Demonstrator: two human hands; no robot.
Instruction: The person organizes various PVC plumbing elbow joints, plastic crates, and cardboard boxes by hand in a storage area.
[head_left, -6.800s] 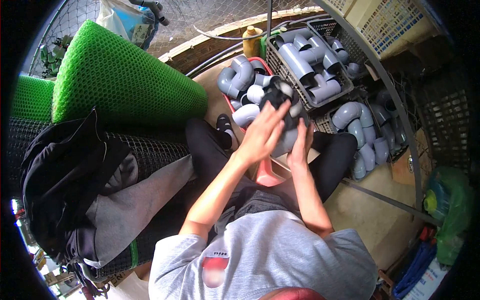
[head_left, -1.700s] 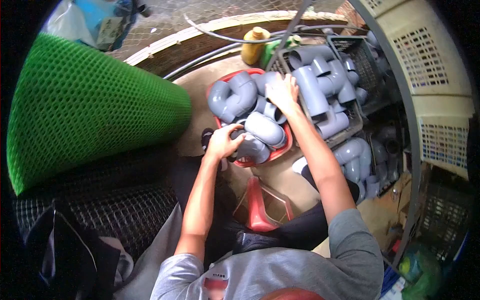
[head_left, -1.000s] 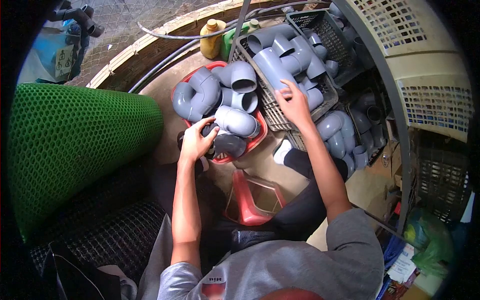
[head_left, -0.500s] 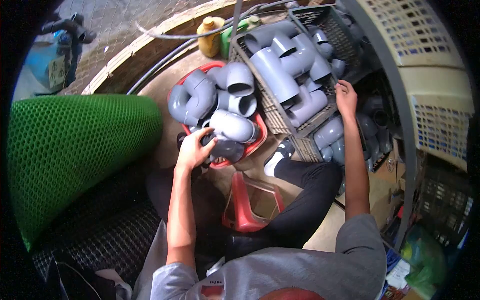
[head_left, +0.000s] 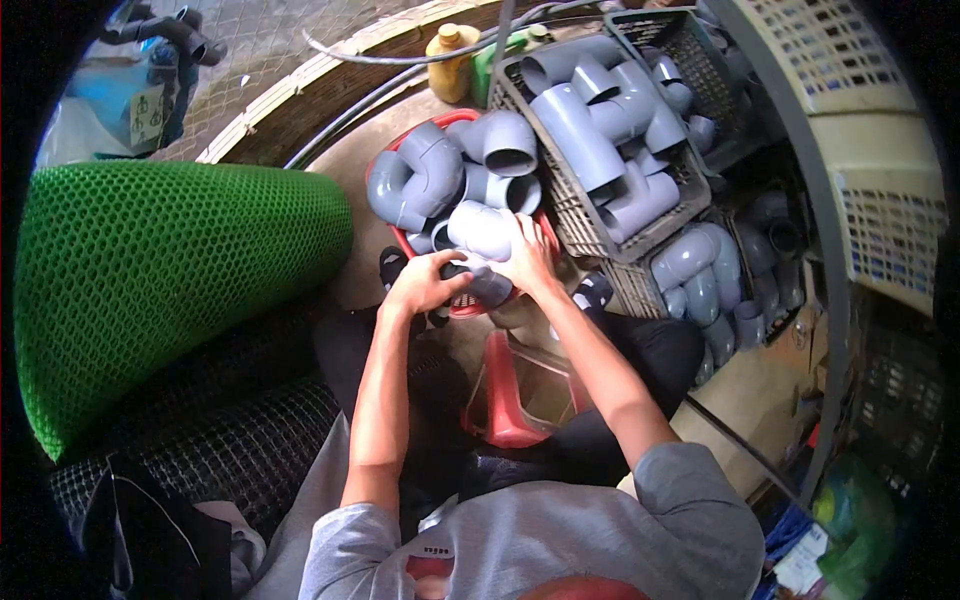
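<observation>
A red plastic basket [head_left: 460,312] in front of me is heaped with grey plastic pipe fittings. My right hand [head_left: 528,262] lies over the right end of a light grey pipe elbow [head_left: 478,230], its fingers curled over the top and its thumb toward the front. To the left, my left hand [head_left: 424,285] has its thumb and fingers apart, right at the end of a darker grey pipe elbow [head_left: 490,286] below the light one. Behind these sit a curved grey fitting [head_left: 425,165] and another with its dark mouth facing me [head_left: 508,145].
A crate [head_left: 570,235] full of grey pipe tees stands at right, with another crate [head_left: 630,290] of elbows below it. A green mesh roll [head_left: 180,290] lies at left. A red stool [head_left: 505,400] is between my legs; a yellow bottle [head_left: 450,75] stands behind the basket.
My right hand has left the crate's edge and come left onto the light grey elbow in the basket. My left hand stays by the basket's near left side. The whole view has shifted slightly.
</observation>
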